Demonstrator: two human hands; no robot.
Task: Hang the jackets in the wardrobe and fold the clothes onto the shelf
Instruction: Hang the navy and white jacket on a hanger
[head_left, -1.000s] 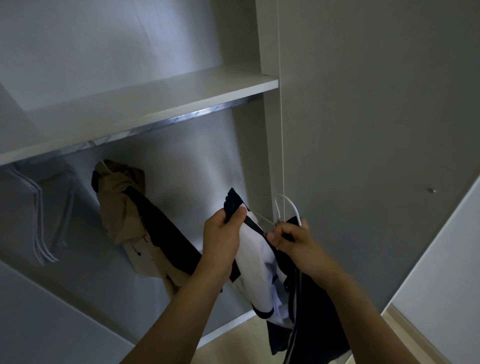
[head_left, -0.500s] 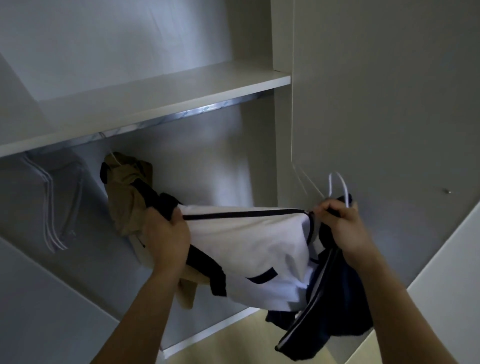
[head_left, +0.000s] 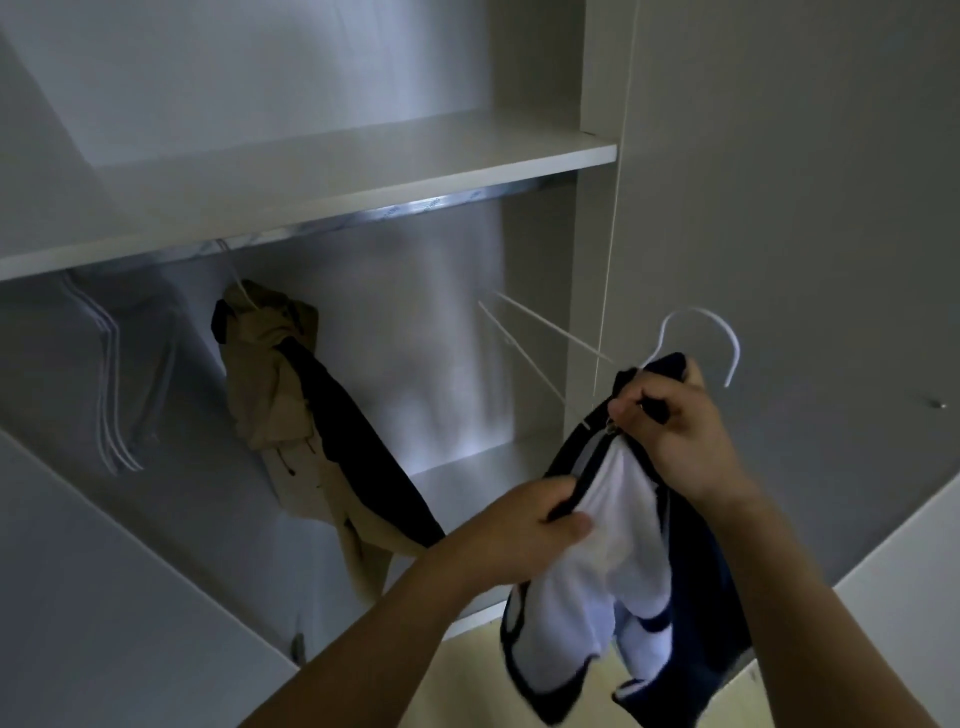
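So the navy-and-white jacket (head_left: 618, 545) is bunched up and hanging in mid-air in front of the open wardrobe, low right of the view, not on the rail yet. It's only partly on the white hanger (head_left: 698, 338): the hook pokes up above the collar and the two thin arms stick out bare to the upper left, pointing into the wardrobe. The right hand (head_left: 670, 431) has its grip pinched tight on the collar right at the hanger's neck, and the left hand (head_left: 524, 525) is just below and to the left, fingers curled round a fold of the white front by the dark zipper edge. The thing to watch, I reckon, is that the rail (head_left: 395, 210) sits up and to the left of the hook, under the shelf (head_left: 363, 182), so the right hand is the one to lift it there. There's open rail between the tan jacket (head_left: 280, 395) already hanging and the wardrobe's right wall. Spare hangers (head_left: 111, 379) hang far left.
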